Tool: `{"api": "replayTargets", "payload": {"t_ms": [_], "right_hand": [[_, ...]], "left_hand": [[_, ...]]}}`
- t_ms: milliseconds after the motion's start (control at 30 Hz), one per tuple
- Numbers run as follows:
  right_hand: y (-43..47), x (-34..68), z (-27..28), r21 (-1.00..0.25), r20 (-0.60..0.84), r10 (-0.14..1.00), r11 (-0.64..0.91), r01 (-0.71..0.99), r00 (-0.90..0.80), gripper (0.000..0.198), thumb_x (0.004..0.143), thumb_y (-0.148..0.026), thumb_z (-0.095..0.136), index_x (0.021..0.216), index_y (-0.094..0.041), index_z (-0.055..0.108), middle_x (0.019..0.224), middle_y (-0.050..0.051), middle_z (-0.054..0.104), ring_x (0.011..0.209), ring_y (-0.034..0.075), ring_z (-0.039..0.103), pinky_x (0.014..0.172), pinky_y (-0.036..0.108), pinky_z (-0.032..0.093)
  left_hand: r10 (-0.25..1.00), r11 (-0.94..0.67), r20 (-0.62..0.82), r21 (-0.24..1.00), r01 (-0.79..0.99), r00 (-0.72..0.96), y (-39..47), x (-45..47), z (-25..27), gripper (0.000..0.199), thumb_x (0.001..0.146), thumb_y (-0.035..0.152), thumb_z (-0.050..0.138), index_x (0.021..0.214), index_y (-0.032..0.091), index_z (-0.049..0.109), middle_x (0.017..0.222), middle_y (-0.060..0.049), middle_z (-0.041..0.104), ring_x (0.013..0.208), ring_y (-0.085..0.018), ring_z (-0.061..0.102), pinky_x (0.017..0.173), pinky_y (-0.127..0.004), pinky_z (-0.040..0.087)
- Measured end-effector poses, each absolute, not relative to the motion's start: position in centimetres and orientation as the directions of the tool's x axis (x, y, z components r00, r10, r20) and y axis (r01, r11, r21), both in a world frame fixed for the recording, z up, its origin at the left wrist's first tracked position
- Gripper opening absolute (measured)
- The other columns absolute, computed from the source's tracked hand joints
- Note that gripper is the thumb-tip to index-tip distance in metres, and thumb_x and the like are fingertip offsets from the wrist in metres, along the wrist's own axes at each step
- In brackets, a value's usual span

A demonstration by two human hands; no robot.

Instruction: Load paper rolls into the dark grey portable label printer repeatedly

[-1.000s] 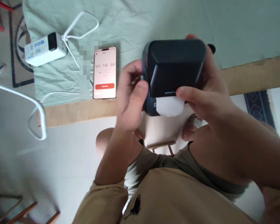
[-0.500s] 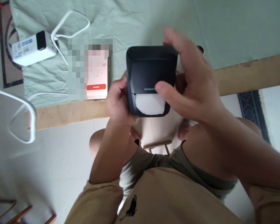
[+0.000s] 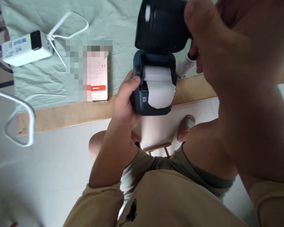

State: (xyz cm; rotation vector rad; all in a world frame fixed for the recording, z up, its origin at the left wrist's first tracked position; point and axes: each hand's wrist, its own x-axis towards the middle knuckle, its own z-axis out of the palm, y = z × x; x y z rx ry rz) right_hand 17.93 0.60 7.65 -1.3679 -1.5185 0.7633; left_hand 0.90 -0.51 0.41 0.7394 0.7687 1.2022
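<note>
A dark label printer (image 3: pixel 142 109) sits in my left hand (image 3: pixel 125 102), gripped by its side with the thumb near the compartment rim. Its black lid (image 3: pixel 163 28) is swung up and back. My right hand (image 3: pixel 215 44) is closed at the lid's right edge, thumb on the face; its other fingers are partly hidden and blurred. Inside the exposed compartment lies a white paper roll (image 3: pixel 157 73). The roll's loose end, a strip with a torn edge (image 3: pixel 161 94), hangs over the printer's front.
A phone (image 3: pixel 99 74) with a lit screen, partly pixelated, lies on the green cloth (image 3: pixel 123 19) at left. Beyond it are a white power bank (image 3: pixel 26 49) and its white cable (image 3: pixel 71 12). A white cylinder with a dark end (image 3: pixel 186 66) is beside the printer. The wooden table edge (image 3: pixel 61 117) runs below.
The printer's lid has gone from closed to raised, exposing the paper roll. My right hand has moved up and right with the lid. My left hand keeps its hold.
</note>
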Motion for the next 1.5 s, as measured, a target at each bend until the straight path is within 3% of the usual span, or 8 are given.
{"api": "replayTargets", "payload": {"t_ms": [133, 367, 667, 833, 900, 1067, 1233, 1500], "right_hand": [[1.4, 17.6, 6.8, -0.545, 0.55, 0.834, 0.402, 0.736, -0.048, 0.031, 0.093, -0.051, 0.046, 0.098, -0.025, 0.063, 0.085, 0.001, 0.062, 0.082, 0.016, 0.066, 0.073, 0.033, 0.058], [1.6, 15.7, 7.4, -0.052, -0.007, 0.935, 0.355, 0.933, -0.356, 0.019, 0.086, -0.04, 0.053, 0.091, -0.026, 0.064, 0.085, 0.007, 0.065, 0.081, 0.031, 0.064, 0.064, 0.047, 0.052], [1.4, 17.4, 7.9, -0.434, 0.087, 0.911, 0.399, 0.808, -0.403, 0.029, 0.07, -0.031, 0.065, 0.098, -0.03, 0.059, 0.071, -0.001, 0.058, 0.052, 0.011, 0.042, 0.053, 0.031, 0.035], [2.7, 21.7, 6.8, -0.931, 0.26, 0.966, 0.252, 0.266, -0.005, 0.033, 0.072, -0.025, 0.063, 0.104, -0.029, 0.061, 0.09, 0.0, 0.06, 0.058, 0.009, 0.05, 0.04, 0.025, 0.031], [3.7, 23.9, 5.1, -0.993, 0.021, 0.997, 0.011, 0.121, 0.081, 0.021, 0.078, -0.035, 0.055, 0.098, -0.031, 0.058, 0.084, 0.002, 0.058, 0.053, 0.01, 0.047, 0.036, 0.025, 0.024], [3.8, 27.0, 1.7, -0.972, 0.17, 0.931, 0.105, 0.209, 0.322, 0.016, 0.076, -0.019, 0.056, 0.091, -0.027, 0.055, 0.085, 0.0, 0.053, 0.063, 0.01, 0.052, 0.047, 0.023, 0.041], [3.6, 27.5, 0.5, -0.7, 0.331, 0.92, 0.089, 0.708, 0.211, 0.032, 0.074, -0.02, 0.065, 0.104, -0.025, 0.056, 0.098, 0.001, 0.06, 0.079, 0.012, 0.056, 0.075, 0.032, 0.051], [2.2, 25.0, 1.4, -0.49, 0.503, 0.86, 0.2, 0.849, 0.088, 0.048, 0.076, -0.027, 0.066, 0.12, -0.019, 0.048, 0.116, 0.009, 0.058, 0.105, 0.021, 0.057, 0.097, 0.043, 0.046]], "left_hand": [[0.983, 0.177, -0.121, 0.825, -0.537, 0.139, -0.5, 0.5, 0.1, 0.026, 0.087, 0.043, 0.052, 0.088, 0.019, 0.063, 0.098, -0.004, 0.07, 0.131, -0.027, 0.054, 0.104, -0.04, 0.05], [0.968, 0.215, -0.093, 0.791, -0.573, 0.235, -0.7, 0.2, 0.2, 0.019, 0.086, 0.032, 0.056, 0.1, 0.021, 0.063, 0.094, -0.002, 0.071, 0.117, -0.024, 0.065, 0.1, -0.037, 0.053], [0.98, 0.195, -0.13, 0.791, -0.58, 0.152, -0.7, 0.4, 0.2, 0.019, 0.086, 0.032, 0.054, 0.097, 0.023, 0.067, 0.084, 0.002, 0.072, 0.098, -0.018, 0.071, 0.091, -0.031, 0.057], [0.988, 0.153, -0.105, 0.708, -0.689, 0.111, -0.4, 0.5, -0.1, 0.022, 0.088, 0.031, 0.052, 0.088, 0.02, 0.071, 0.086, 0.004, 0.075, 0.08, -0.01, 0.072, 0.073, -0.018, 0.059], [0.99, 0.137, -0.069, 0.688, -0.712, 0.123, -0.6, 0.6, -0.1, 0.024, 0.088, 0.032, 0.05, 0.086, 0.02, 0.07, 0.088, 0.002, 0.076, 0.087, -0.014, 0.073, 0.069, -0.022, 0.06], [0.996, 0.069, -0.084, 0.746, -0.663, 0.01, -0.9, 0.7, 0.3, 0.03, 0.089, 0.035, 0.047, 0.081, 0.019, 0.071, 0.079, -0.001, 0.076, 0.092, -0.016, 0.073, 0.083, -0.028, 0.06], [0.991, 0.094, -0.131, 0.744, -0.662, -0.006, -0.7, 0.9, 0.3, 0.027, 0.086, 0.035, 0.051, 0.078, 0.019, 0.072, 0.078, -0.002, 0.077, 0.093, -0.018, 0.073, 0.084, -0.03, 0.059], [0.99, 0.072, -0.132, 0.737, -0.672, -0.039, -0.7, 1.2, 0.3, 0.027, 0.085, 0.037, 0.054, 0.082, 0.02, 0.074, 0.077, -0.001, 0.077, 0.089, -0.019, 0.072, 0.082, -0.032, 0.059]]}}
